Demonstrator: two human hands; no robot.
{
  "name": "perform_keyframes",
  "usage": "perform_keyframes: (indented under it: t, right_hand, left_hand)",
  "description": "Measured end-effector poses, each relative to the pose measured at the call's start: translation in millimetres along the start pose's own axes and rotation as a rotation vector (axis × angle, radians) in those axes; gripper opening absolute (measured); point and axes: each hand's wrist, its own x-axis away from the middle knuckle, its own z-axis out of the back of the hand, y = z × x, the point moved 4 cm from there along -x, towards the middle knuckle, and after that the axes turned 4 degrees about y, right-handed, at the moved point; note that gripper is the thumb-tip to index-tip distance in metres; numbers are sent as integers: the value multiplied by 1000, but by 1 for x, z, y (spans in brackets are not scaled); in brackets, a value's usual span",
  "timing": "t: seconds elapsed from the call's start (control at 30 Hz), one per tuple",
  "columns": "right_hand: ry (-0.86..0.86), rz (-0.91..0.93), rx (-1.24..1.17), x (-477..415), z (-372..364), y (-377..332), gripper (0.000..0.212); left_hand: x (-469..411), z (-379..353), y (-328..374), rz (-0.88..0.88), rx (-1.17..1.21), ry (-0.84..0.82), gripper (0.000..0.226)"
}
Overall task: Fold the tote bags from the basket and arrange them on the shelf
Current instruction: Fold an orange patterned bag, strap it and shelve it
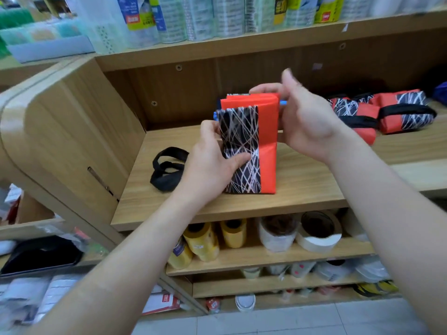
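Note:
A folded tote bag point(267, 131), orange with a black panel of white scribbled lines, stands partly rolled on the wooden shelf point(302, 189). My left hand point(212, 163) grips its lower left side, thumb pressed on the black panel. My right hand point(304, 117) holds the upper right end of the fold, fingers reaching behind the top. The bag's black handles point(167, 169) lie loose on the shelf to the left. Two folded tote bags point(387, 112) of the same pattern lie on the shelf at the right. No basket is in view.
The shelf's side panel point(72, 131) rises at the left. Above, a shelf carries packs of tape rolls point(217, 15). Below are yellow rolls point(205, 240) and white tape rolls point(316, 232). A black tray point(41, 255) sits lower left, and the tiled floor point(290, 320) lies beneath.

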Motion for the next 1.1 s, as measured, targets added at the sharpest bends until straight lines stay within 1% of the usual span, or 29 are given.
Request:
perform_keyframes:
  t: [0.03, 0.07, 0.1, 0.17, 0.2, 0.23, 0.3, 0.33, 0.4, 0.43, 0.47, 0.5, 0.53, 0.57, 0.6, 0.63, 0.67, 0.73, 0.8, 0.83, 0.9, 0.97, 1.0, 1.03, 1.07, 1.1]
  right_hand:
    - [-1, -10, -27, 1, -2, 4, 58]
    - [30, 28, 20, 1, -3, 9, 60]
    - [88, 108, 131, 2, -5, 12, 54]
    - [260, 312, 313, 3, -7, 14, 26]
    - [330, 384, 340, 3, -7, 14, 15]
    - [382, 431, 357, 2, -6, 16, 12]
    - [465, 482, 420, -3, -3, 22, 18]
    - [495, 497, 467, -5, -1, 28, 19]
    - [516, 485, 550, -9, 0, 42, 20]
    - [510, 460, 565, -11, 1, 48, 21]
    - [502, 430, 572, -13, 2, 53, 21]
    - [493, 398, 585, -15, 4, 56, 22]
    - [476, 360, 606, -17, 5, 58, 23]
    - [449, 311, 620, -18, 5, 58, 23]
    - [411, 259, 623, -20, 5, 58, 24]
    - [368, 215, 630, -22, 3, 59, 26]
    - [326, 184, 651, -23, 1, 60, 29]
    - [241, 147, 656, -20, -3, 61, 34]
    - [171, 94, 531, -12, -7, 57, 38]
    - [160, 57, 460, -6, -7, 53, 43]
    - [157, -51, 350, 3, -5, 45, 64]
    - [58, -162, 188, 12, -5, 41, 86]
    - [13, -182, 149, 16, -6, 39, 91]
    - [0, -174, 155, 19, -7, 37, 89]
    - [23, -147, 186, 22, -8, 36, 80]
    - [70, -109, 216, 24, -10, 34, 65]
  left_hand:
    - [-1, -3, -2, 46, -6, 5, 55]
    - [-1, -6, -5, 75, -11, 12, 55]
    - [-1, -9, -6, 85, -25, 16, 55]
    - [0, -13, -7, 70, -74, 26, 57]
    - [2, -14, -7, 51, -107, 31, 58]
    - [5, -14, -7, 30, -146, 32, 59]
    - [12, -16, -7, -40, -216, 52, 64]
    - [16, -15, -8, -108, -245, 93, 65]
    - [22, -11, -7, -308, -298, 177, 59]
    - [24, -10, -8, -429, -294, 144, 50]
    - [25, -10, -11, -524, -248, 24, 42]
    - [29, -11, -14, -559, -195, -166, 42]
    - [34, -11, -18, -559, -181, -357, 53]
    - [39, -10, -23, -555, -200, -479, 68]
    - [42, -9, -26, -569, -241, -516, 76]
    - [42, -7, -28, -579, -249, -484, 72]
    - [42, -5, -28, -555, -209, -421, 59]
    - [36, 0, -24, -410, -42, -299, 34]
    - [30, -1, -19, -273, 73, -198, 22]
    - [28, -2, -16, -239, 87, -134, 22]
    - [25, -4, -13, -193, 31, -10, 31]
    - [23, -6, -10, -140, -45, 61, 43]
    - [22, -7, -9, -109, -69, 71, 51]
    - [22, -9, -6, -91, -117, 75, 60]
    - [21, -11, -4, -84, -216, 71, 67]
    - [22, -13, -2, -87, -346, 70, 68]
